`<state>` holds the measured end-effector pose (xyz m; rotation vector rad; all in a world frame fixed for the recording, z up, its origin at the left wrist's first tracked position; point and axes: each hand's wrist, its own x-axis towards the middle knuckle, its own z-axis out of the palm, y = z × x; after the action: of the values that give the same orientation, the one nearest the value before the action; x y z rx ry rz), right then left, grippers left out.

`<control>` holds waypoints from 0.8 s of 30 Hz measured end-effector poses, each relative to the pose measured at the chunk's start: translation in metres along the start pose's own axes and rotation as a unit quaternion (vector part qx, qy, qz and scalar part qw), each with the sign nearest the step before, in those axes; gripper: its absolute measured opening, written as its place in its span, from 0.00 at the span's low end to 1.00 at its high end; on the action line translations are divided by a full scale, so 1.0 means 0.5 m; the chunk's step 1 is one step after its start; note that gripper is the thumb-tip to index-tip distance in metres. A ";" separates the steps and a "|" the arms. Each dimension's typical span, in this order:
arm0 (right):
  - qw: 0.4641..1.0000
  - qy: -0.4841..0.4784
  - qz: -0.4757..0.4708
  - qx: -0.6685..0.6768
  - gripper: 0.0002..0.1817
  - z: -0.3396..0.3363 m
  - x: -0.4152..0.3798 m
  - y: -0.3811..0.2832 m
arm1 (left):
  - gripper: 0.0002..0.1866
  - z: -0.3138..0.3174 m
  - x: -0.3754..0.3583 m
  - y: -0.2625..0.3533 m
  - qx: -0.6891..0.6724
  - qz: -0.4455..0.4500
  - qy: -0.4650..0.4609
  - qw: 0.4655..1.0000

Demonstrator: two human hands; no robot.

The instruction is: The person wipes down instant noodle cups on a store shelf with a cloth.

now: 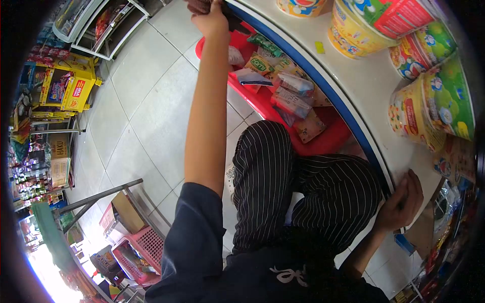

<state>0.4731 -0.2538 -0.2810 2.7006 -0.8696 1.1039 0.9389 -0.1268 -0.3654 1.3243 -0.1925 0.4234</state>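
At the top edge of the view, my left hand [210,21] is at the end of a stretched-out arm, closed on a brown ribbed thing [199,5] that is partly cut off by the frame. My right hand [402,206] grips the edge of the white shelf [376,96], its fingers bent over the corner. Below the shelf's blue rim sits a red basin [316,144] filled with small packets, among them a packet marked corn [258,63] and clear plastic packs [293,101]. My knees in striped trousers are right beside the basin.
Stacked colourful tubs [404,108] stand on the shelf at the right. To the left are a yellow display box [76,91], a carton [59,160] and hanging snack packets. A pink basket [149,247] stands by a metal rail [103,198] on the tiled floor [146,111].
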 end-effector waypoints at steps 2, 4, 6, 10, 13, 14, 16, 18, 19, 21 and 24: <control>1.000 0.010 -0.007 0.013 0.06 0.000 -0.001 -0.001 | 0.25 0.033 -0.065 0.047 0.049 0.015 0.113 0.992; 1.000 0.011 -0.004 0.005 0.05 -0.001 0.001 -0.004 | 0.23 0.028 -0.131 0.096 0.078 -0.019 0.010 0.997; 1.000 0.003 -0.012 -0.014 0.05 -0.007 0.002 -0.006 | 0.26 0.016 -0.189 0.106 0.058 0.008 -0.068 0.996; 1.000 0.010 0.001 0.011 0.05 -0.004 -0.001 -0.007 | 0.23 0.001 -0.213 0.140 0.089 -0.006 -0.112 0.990; 1.000 0.013 0.000 0.009 0.06 -0.002 0.002 -0.007 | 0.19 0.000 -0.160 0.143 0.155 -0.046 -0.100 0.982; 1.000 0.012 0.002 0.008 0.06 -0.003 0.001 -0.009 | 0.18 -0.002 -0.138 0.132 0.172 -0.041 -0.092 0.980; 1.000 0.006 0.003 0.005 0.06 -0.003 0.000 -0.009 | 0.16 -0.007 -0.087 0.106 0.210 -0.023 -0.082 0.974; 1.000 -0.005 0.000 -0.002 0.06 -0.004 -0.002 -0.004 | 0.15 -0.012 -0.033 0.076 0.249 0.003 -0.077 0.965; 1.000 -0.007 0.004 -0.003 0.06 -0.002 -0.002 -0.002 | 0.16 -0.015 -0.011 0.071 0.241 0.026 -0.079 0.967; 1.000 -0.011 0.013 -0.004 0.05 0.001 -0.006 0.001 | 0.18 -0.020 0.042 0.042 0.341 0.045 -0.064 0.937; 1.000 -0.015 0.017 -0.012 0.06 0.003 -0.006 -0.001 | 0.18 -0.038 0.136 -0.017 0.370 0.092 -0.052 0.923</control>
<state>0.4726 -0.2522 -0.2842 2.6990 -0.9318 1.0549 1.0024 -0.0972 -0.3523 2.0872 -0.2585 0.6190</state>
